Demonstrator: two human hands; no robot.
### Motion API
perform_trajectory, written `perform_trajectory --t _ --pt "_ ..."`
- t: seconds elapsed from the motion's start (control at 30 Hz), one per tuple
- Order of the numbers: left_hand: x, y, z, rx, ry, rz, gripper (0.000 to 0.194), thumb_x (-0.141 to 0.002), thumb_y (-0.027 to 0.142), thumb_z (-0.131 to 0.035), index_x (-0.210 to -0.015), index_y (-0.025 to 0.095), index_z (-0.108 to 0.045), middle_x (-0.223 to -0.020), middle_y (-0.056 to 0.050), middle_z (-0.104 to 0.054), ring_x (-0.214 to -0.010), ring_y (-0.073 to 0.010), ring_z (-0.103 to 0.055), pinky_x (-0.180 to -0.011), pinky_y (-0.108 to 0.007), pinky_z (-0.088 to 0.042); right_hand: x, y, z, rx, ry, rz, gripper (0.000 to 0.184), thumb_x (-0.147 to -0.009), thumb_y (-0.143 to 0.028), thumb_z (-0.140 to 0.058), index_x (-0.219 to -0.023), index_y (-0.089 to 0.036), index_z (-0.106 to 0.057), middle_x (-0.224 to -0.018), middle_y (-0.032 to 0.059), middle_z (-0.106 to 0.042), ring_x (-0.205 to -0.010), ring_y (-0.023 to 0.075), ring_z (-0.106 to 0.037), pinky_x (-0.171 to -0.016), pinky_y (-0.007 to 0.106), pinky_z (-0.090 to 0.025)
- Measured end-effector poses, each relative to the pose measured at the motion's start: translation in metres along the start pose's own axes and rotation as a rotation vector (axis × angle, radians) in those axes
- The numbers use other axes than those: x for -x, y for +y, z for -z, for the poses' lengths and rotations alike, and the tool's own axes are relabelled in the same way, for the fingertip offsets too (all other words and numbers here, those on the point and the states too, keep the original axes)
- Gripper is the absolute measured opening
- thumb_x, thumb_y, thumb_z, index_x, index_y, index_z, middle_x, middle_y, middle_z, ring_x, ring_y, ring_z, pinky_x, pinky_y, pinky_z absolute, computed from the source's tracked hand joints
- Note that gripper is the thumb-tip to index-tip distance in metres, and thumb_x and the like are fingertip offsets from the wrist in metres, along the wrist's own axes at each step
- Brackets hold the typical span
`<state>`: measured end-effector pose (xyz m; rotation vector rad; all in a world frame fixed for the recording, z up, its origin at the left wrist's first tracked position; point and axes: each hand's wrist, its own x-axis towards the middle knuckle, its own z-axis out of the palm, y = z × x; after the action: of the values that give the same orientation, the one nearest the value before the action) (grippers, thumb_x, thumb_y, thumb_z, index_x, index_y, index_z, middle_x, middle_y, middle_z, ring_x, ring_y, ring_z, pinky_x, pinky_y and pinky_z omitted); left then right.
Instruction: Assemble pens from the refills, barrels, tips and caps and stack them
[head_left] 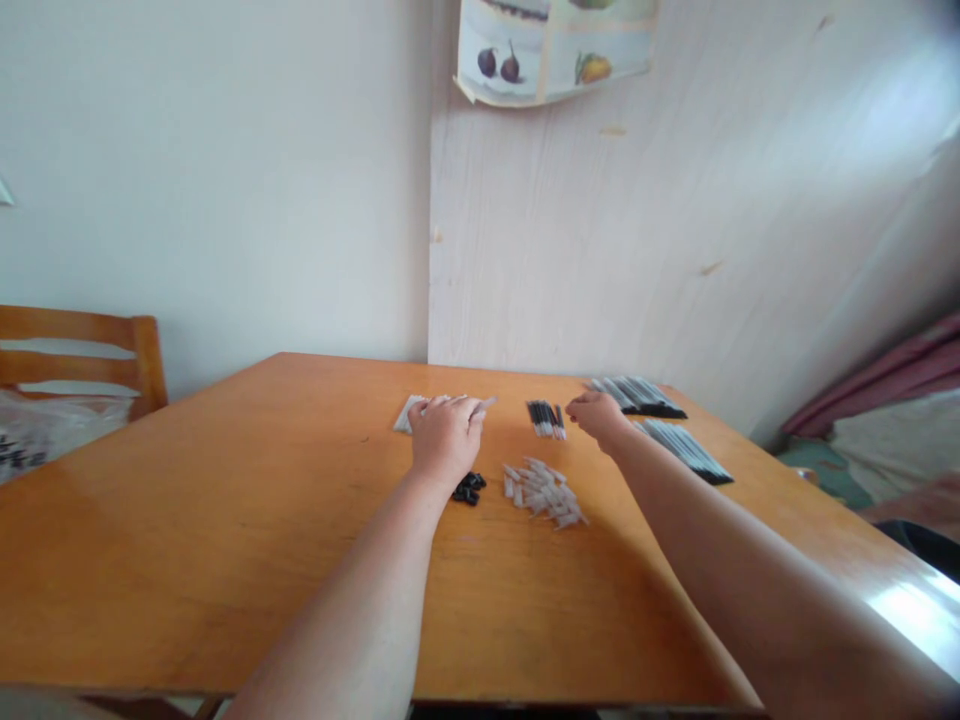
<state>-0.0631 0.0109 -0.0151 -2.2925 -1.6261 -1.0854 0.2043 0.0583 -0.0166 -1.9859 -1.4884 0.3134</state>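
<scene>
My left hand [445,440] is closed with a small whitish translucent tube [487,404] poking out between thumb and fingers. Beneath and beside its fingers lies a row of white sticks [406,414], partly covered. Small black caps [469,488] sit in a heap behind my left wrist. My right hand [596,412] has its fingertips pinched just to the right of a row of thin sticks [541,418] with dark upper parts and pale lower ends. Whatever those fingertips hold, if anything, is too small to make out. Between my forearms spreads a pile of translucent pointed tips [544,490].
Two rows of slim clear pens with black ends, a far row [637,394] and a nearer row [686,450], lie beyond and beside my right arm. The wooden table [225,540] meets the wall. A wooden chair [146,365] holding a plastic bag [56,430] stands left.
</scene>
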Motion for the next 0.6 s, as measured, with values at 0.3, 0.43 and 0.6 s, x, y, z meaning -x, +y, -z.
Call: perform_trajectory --t 0.3,0.43,0.6 --pt "0.0 -0.002 0.0 0.01 0.015 -0.018 0.019 -0.089 0.03 -0.05 -0.095 0.027 -0.068 -0.101 -0.005 -0.073 -0.102 -0.0249 -0.06 -0.095 -0.043 -0.031 -0.014 0.035 -0.022 0.175 -0.055 -0.069 0.024 -0.076 -0.033 -0.06 -0.085 -0.013 -0.07 -0.082 0.011 -0.07 -0.074 0.019 -0.064 -0.06 0.025 -0.04" --pt "0.0 -0.002 -0.001 0.003 0.028 -0.021 0.021 -0.089 0.03 -0.05 -0.097 0.027 -0.069 -0.103 -0.005 -0.073 -0.101 -0.025 -0.06 -0.094 -0.043 -0.032 -0.015 0.032 -0.026 0.218 -0.088 -0.057 0.031 -0.075 -0.04 -0.06 -0.088 -0.013 -0.07 -0.084 0.0109 -0.07 -0.073 0.019 -0.064 -0.058 0.025 -0.039" --pt "0.0 -0.003 -0.001 -0.007 0.015 -0.012 0.022 -0.09 0.031 -0.049 -0.098 0.027 -0.069 -0.103 -0.005 -0.073 -0.101 -0.0249 -0.06 -0.092 -0.042 -0.032 -0.01 0.03 -0.025 0.269 -0.132 -0.082 0.036 -0.073 -0.044 -0.062 -0.09 -0.012 -0.07 -0.087 0.0136 -0.071 -0.075 0.0211 -0.065 -0.058 0.025 -0.04"
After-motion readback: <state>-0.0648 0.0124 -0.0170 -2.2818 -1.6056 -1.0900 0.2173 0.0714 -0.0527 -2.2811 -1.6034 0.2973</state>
